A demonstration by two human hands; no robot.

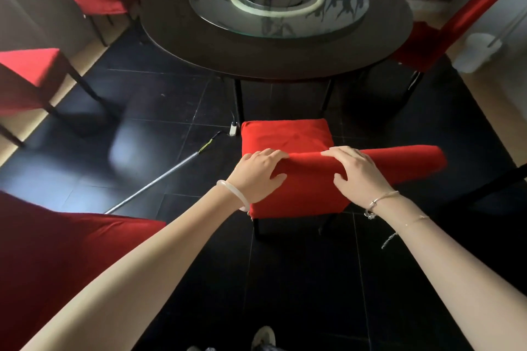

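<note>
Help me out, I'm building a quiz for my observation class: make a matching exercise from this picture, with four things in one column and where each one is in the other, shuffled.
Things
1. chair back
2. glass turntable
3. metal pole
4. white bucket

Places
A. on the round table
B. lying on the dark floor
C. standing at the far right
D. gripped by the left hand and the right hand

Pairs: 1-D, 2-A, 3-B, 4-C
</note>
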